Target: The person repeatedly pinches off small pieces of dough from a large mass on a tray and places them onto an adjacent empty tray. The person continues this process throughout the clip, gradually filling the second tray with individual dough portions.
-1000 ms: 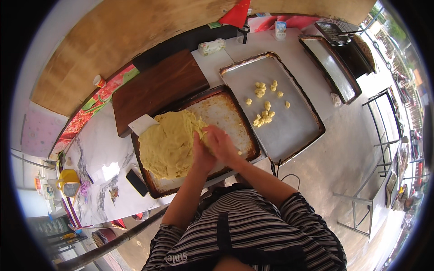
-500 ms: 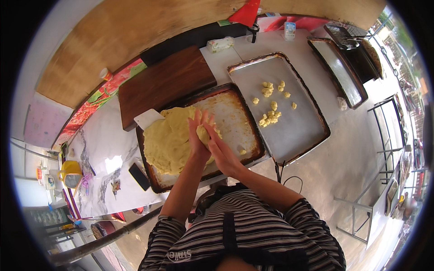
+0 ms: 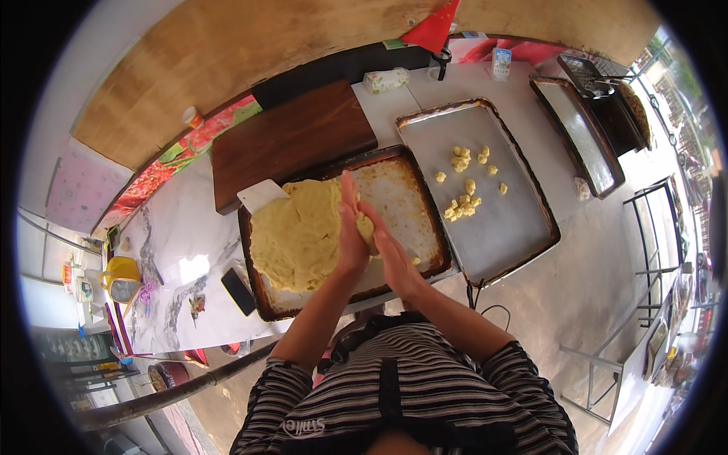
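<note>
My left hand (image 3: pixel 349 231) and my right hand (image 3: pixel 389 252) are pressed together, palm to palm, around a small lump of yellow dough (image 3: pixel 367 226). They hover over a dark baking tray (image 3: pixel 425 199) that holds a big mass of yellow dough (image 3: pixel 294 235) on its left half. A white scraper (image 3: pixel 261 196) rests at the tray's far left corner. To the right lies a grey metal tray (image 3: pixel 523 227) with several small dough pieces (image 3: pixel 464 182) on it.
A brown wooden board (image 3: pixel 288 144) lies beyond the dough tray. A black phone (image 3: pixel 238 291) and a yellow cup (image 3: pixel 121 279) sit on the marble counter (image 3: pixel 182 250) at left. Another tray (image 3: pixel 578 133) and a wire rack stand at far right.
My hands have lifted from the dough mass and closed together around a small lump, the left palm turning upright against the right. The view has shifted slightly.
</note>
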The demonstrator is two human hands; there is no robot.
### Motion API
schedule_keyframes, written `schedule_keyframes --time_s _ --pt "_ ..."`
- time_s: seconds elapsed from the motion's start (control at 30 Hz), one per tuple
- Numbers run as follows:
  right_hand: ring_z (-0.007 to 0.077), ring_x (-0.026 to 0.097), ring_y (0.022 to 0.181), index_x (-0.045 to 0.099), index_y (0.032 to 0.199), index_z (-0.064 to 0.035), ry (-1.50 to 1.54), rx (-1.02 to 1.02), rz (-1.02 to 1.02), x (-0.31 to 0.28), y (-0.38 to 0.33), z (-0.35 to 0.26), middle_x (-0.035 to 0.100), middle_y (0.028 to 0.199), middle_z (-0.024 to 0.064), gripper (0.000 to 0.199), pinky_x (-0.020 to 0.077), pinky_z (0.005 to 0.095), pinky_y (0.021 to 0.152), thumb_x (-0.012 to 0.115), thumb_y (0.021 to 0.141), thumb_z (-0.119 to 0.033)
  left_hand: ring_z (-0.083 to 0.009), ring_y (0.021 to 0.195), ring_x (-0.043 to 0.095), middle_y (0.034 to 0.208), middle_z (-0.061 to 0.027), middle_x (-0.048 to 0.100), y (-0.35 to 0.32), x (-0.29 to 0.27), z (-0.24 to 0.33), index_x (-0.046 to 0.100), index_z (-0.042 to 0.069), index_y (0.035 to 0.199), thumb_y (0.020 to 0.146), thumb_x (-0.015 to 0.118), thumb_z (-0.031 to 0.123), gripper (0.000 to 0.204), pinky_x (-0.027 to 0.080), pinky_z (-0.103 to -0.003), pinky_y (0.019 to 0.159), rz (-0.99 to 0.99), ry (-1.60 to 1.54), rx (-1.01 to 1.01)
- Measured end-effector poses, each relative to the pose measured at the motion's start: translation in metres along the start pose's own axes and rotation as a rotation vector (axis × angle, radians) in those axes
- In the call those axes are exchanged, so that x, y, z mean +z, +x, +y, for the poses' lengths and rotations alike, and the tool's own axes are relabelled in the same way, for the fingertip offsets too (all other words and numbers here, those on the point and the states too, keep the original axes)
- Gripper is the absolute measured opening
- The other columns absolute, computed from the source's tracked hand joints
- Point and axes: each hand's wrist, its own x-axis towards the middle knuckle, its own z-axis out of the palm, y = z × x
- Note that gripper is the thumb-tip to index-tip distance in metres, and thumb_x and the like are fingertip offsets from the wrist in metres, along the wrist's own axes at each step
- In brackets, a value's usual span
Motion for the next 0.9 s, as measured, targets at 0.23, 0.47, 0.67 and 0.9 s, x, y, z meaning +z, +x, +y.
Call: schedule_keyframes --time_s 0.23,0.47,0.67,0.9 --pt "0.0268 0.015 0.143 0.018 0.148 0.0009 -0.134 -0.03 0.211 -0.022 0.028 0.007 0.019 0.154 0.0169 0.061 0.0123 0.0344 0.115 0.02 0.102 -0.039 -0.0232 0.144 0.007 0.157 -0.0117 0.01 -0.029 0.024 -0.001 0.007 0.003 0.15 0.101 0.018 0.051 0.07 0.005 -0.037 0.115 -0.101 0.013 -0.097" --pt "0.0247 0.013 0.144 0.015 0.148 0.0013 -0.052 0.144 0.149 -0.007 0.016 -0.007 0.018 0.155 0.0154 0.065 0.0107 0.0325 0.115 0.017 0.102 -0.044 -0.0252 0.143 0.011 0.157 -0.0126 0.009 -0.016 0.016 0.005 0.006 0.003 0.15 0.1 0.019 0.052 0.071 0.011 -0.038 0.115 -0.022 0.111 -0.071" --pt "0.0258 0.028 0.136 0.024 0.144 0.0025 -0.141 0.141 0.089 -0.008 0.022 -0.008 0.032 0.145 0.017 0.062 0.0206 0.0321 0.109 0.024 0.1 -0.041 -0.0271 0.142 0.016 0.157 -0.0127 0.008 -0.023 0.01 -0.002 0.005 0.005 0.15 0.099 0.021 0.055 0.073 0.019 -0.038 0.113 0.039 -0.012 -0.151" --pt "0.0197 0.065 0.093 0.049 0.129 -0.0018 -0.047 0.134 0.132 -0.028 0.01 -0.015 0.066 0.101 0.0099 0.046 0.0504 0.0281 0.078 0.064 0.086 -0.005 -0.0194 0.093 0.058 0.107 -0.012 0.061 0.008 -0.024 0.008 0.045 0.003 0.13 0.097 0.027 0.06 0.069 0.046 -0.032 0.083 -0.08 0.084 -0.454"
